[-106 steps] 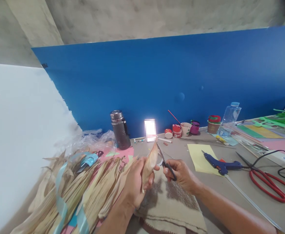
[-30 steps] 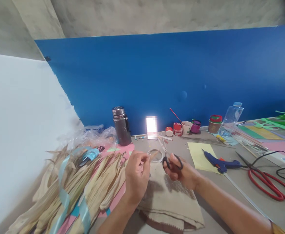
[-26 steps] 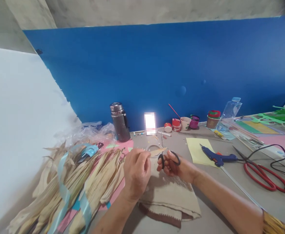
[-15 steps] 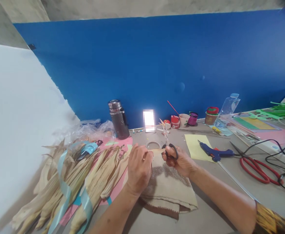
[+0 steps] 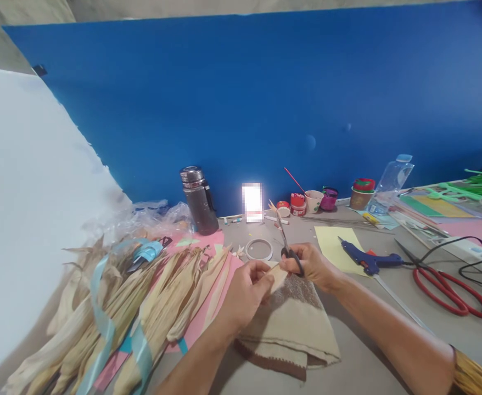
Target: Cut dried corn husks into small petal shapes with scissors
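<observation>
My left hand pinches a pale strip of dried corn husk between thumb and fingers. My right hand is closed around the black handles of a pair of scissors, whose blades point up and away. The fingertips of that hand also touch the far end of the strip. Under both hands lies a folded beige towel with a brown edge. To the left, a heap of dried corn husks is spread out, with a light blue ribbon across it.
A dark thermos stands at the back, near a roll of tape. Paint jars and a paper cup line the wall. On the right lie a blue glue gun, red-handled scissors and a black cable.
My left hand has lowered and turned, so the husk strip now shows between my hands. The scissors have tilted, and my right hand has shifted slightly right. The view has moved a little.
</observation>
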